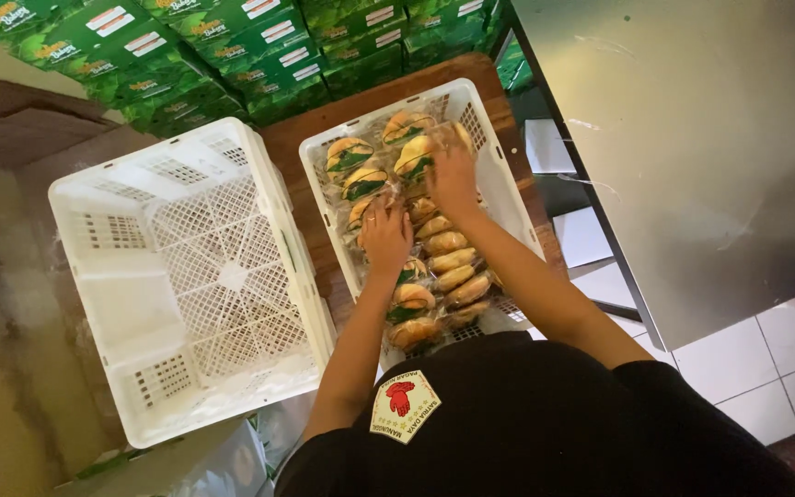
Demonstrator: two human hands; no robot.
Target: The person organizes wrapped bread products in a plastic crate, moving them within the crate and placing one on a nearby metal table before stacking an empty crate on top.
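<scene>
Left hand [385,237]: flat, fingers together, resting on wrapped buns [443,267] in white crate [499,184]. Right hand [453,175]: fingers spread, pressing far bun rows; grip not confirmed. Buns beneath both hands. Judged light, soft, crushable; wrap slippery. Hold at sides, gently. Empty crate [186,276] left of left hand.

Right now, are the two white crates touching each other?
Apart. The head view shows a strip of brown wooden surface between the empty white crate and the bun-filled white crate.

White tiled floor [738,377], grey steel table [692,138], green boxes [232,46].
</scene>
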